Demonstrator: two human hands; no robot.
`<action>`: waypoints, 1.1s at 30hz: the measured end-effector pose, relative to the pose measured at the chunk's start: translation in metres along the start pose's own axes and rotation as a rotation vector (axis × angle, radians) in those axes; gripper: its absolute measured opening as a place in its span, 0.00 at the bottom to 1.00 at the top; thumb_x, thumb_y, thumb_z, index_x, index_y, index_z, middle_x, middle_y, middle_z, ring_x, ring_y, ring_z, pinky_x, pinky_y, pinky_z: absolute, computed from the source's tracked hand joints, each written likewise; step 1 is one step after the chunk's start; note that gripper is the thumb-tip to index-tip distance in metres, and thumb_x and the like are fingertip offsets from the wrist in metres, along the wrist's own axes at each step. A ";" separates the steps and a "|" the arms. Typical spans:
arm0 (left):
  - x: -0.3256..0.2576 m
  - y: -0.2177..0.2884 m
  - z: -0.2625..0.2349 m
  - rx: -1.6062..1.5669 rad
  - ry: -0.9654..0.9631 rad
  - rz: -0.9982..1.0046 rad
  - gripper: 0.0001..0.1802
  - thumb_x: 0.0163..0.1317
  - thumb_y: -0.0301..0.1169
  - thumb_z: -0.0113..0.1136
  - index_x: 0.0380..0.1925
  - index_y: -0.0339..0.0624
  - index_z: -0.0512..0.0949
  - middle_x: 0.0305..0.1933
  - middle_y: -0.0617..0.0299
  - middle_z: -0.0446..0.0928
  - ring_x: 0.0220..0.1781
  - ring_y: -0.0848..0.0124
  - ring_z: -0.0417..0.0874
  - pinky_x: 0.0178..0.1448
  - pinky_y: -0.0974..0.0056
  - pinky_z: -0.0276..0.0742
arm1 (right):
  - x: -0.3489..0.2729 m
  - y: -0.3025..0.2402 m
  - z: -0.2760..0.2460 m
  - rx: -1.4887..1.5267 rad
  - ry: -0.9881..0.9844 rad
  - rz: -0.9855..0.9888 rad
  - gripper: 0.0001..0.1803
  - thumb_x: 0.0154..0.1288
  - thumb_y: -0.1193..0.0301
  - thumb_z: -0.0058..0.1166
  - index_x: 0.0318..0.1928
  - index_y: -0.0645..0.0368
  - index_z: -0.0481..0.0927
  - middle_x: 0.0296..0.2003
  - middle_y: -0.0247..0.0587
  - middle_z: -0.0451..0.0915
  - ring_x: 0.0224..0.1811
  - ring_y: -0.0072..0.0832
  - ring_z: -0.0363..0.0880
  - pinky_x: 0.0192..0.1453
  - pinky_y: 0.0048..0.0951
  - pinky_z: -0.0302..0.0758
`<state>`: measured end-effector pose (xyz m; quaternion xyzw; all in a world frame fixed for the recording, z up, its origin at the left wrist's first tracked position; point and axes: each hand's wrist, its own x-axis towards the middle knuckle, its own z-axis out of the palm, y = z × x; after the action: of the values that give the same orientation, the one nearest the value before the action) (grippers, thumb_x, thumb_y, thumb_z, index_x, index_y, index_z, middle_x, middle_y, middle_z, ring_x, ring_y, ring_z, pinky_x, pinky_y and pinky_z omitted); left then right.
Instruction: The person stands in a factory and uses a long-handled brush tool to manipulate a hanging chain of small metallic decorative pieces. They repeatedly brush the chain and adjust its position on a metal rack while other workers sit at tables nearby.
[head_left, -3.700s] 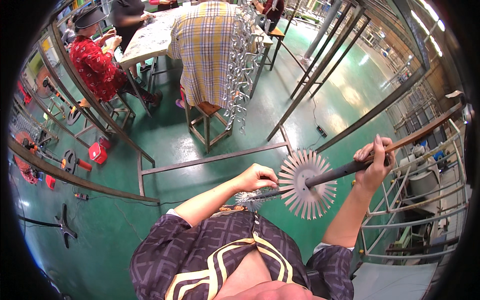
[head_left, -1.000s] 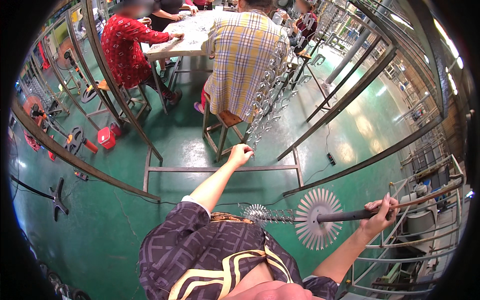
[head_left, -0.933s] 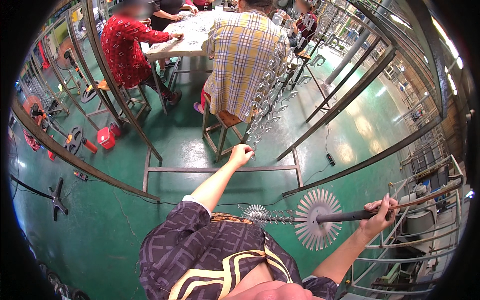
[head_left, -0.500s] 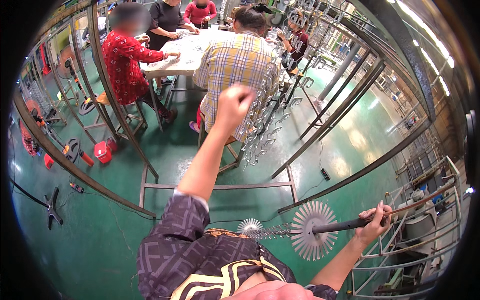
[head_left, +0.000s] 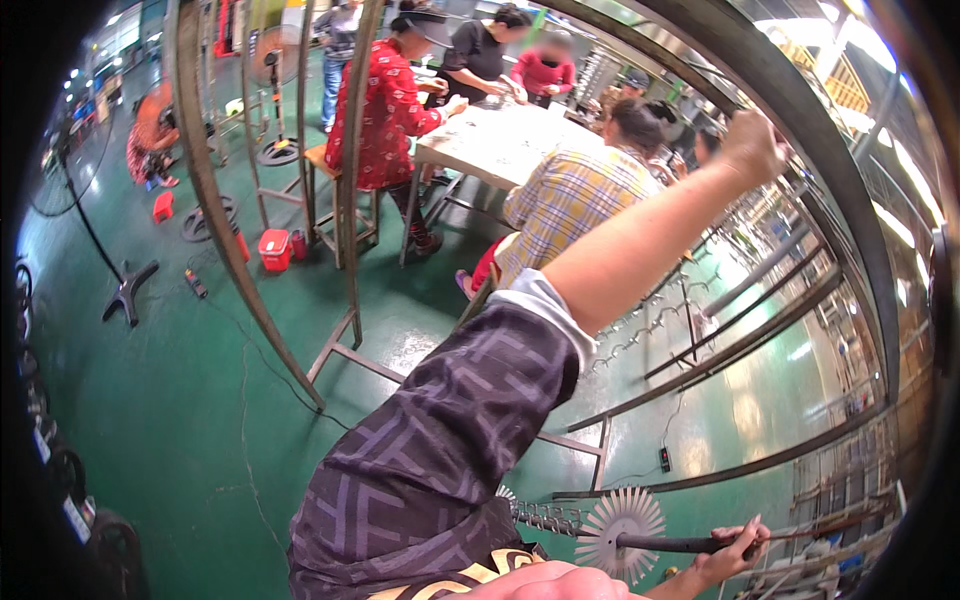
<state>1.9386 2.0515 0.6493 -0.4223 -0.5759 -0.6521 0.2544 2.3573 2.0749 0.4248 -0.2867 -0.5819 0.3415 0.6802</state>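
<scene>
Now the left hand (head_left: 752, 147) has swung up, fisted at the overhead metal frame (head_left: 800, 120), while the right hand (head_left: 735, 550) stays wrapped around the spiked disc tool (head_left: 625, 525).

Left hand (head_left: 752, 145) raised from lap to overhead frame bar (head_left: 800, 110).

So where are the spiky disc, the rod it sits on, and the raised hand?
Spiky disc (head_left: 622, 530), head view, on its white spokes.
Rod (head_left: 668, 544), head view, mid-shaft.
Left hand (head_left: 752, 146), head view, back of the fist.
</scene>
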 end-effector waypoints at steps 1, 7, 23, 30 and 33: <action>-0.001 0.006 -0.007 -0.025 -0.012 -0.038 0.05 0.48 0.30 0.63 0.20 0.41 0.83 0.26 0.54 0.81 0.33 0.65 0.84 0.44 0.66 0.79 | 0.000 0.001 0.003 0.016 -0.008 0.005 0.07 0.64 0.71 0.49 0.29 0.57 0.70 0.10 0.31 0.63 0.09 0.17 0.59 0.14 0.18 0.62; 0.011 -0.001 0.010 0.146 -0.055 0.009 0.10 0.51 0.29 0.49 0.23 0.39 0.79 0.28 0.53 0.80 0.40 0.64 0.82 0.47 0.67 0.73 | 0.002 0.004 0.004 -0.009 -0.016 0.018 0.08 0.64 0.71 0.50 0.28 0.57 0.70 0.10 0.30 0.62 0.08 0.17 0.59 0.14 0.18 0.63; -0.010 0.002 -0.031 -0.239 0.102 -0.134 0.06 0.48 0.27 0.65 0.22 0.34 0.81 0.24 0.52 0.80 0.29 0.67 0.83 0.37 0.66 0.77 | -0.006 -0.018 0.014 0.019 -0.043 0.032 0.09 0.61 0.73 0.55 0.25 0.60 0.70 0.14 0.36 0.66 0.11 0.22 0.62 0.14 0.24 0.65; -0.048 -0.014 -0.063 -0.372 0.054 -0.113 0.06 0.50 0.26 0.65 0.25 0.33 0.81 0.24 0.58 0.80 0.24 0.77 0.77 0.30 0.69 0.73 | -0.003 -0.002 0.013 0.045 -0.036 0.027 0.07 0.64 0.71 0.50 0.28 0.57 0.70 0.10 0.30 0.61 0.09 0.18 0.58 0.15 0.19 0.62; -0.071 -0.016 -0.085 -0.480 -0.016 -0.181 0.05 0.52 0.25 0.63 0.28 0.34 0.81 0.25 0.59 0.80 0.26 0.77 0.78 0.30 0.70 0.73 | -0.005 -0.003 0.016 0.078 -0.066 0.033 0.08 0.64 0.71 0.50 0.27 0.56 0.69 0.10 0.29 0.61 0.09 0.17 0.58 0.15 0.19 0.62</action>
<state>1.9400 1.9615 0.5825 -0.4224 -0.4421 -0.7869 0.0831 2.3411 2.0687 0.4264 -0.2579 -0.5853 0.3844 0.6657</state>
